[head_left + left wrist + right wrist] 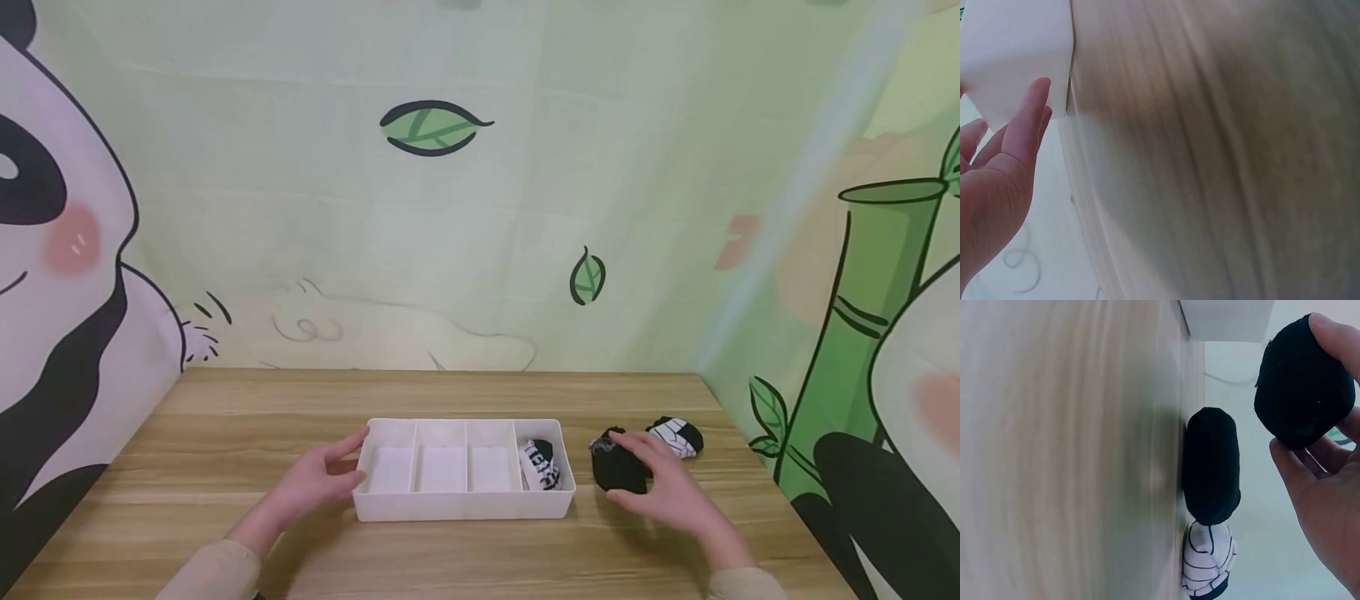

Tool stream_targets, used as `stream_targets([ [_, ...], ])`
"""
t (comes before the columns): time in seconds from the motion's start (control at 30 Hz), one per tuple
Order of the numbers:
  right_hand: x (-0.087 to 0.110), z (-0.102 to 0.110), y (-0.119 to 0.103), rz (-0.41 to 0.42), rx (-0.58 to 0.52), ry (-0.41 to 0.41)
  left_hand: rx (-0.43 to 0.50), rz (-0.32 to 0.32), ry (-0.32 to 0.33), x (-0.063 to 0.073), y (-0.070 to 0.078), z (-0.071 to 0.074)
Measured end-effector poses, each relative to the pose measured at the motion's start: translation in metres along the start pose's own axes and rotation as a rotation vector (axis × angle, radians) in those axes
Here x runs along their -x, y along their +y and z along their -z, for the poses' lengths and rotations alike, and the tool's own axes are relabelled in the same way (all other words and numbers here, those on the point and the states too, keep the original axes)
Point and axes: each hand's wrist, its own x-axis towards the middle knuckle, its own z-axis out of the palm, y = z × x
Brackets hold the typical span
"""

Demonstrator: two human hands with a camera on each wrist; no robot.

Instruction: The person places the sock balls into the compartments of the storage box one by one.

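A white box with several compartments stands on the table. My left hand rests its fairly straight fingers against the box's left end; the left wrist view shows these fingers beside the white wall. A rolled black-and-white sock lies in the rightmost compartment. Right of the box, my right hand holds a rolled black sock between thumb and fingers, raised off the table. Below it, another rolled black sock lies on the table, mostly hidden in the head view. Beside that sits a white sock with black lines.
The wooden table meets a cloth backdrop printed with pandas, leaves and bamboo at its far edge and both sides. Three compartments on the left of the box show bare floors.
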Motion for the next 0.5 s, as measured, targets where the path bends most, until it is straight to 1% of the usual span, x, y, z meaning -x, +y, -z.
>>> stream_targets([
  [0.07, -0.001, 0.0, -0.001, 0.012, 0.008, 0.01, 0.006, -0.007, -0.008, 0.0, 0.0, 0.0],
  [0.37, -0.008, -0.004, -0.008, 0.068, -0.002, 0.048, 0.005, -0.005, -0.002, 0.001, 0.002, -0.001],
  [0.5, -0.012, -0.006, -0.011, 0.065, -0.015, 0.045, 0.006, -0.008, -0.003, 0.001, 0.001, 0.0],
])
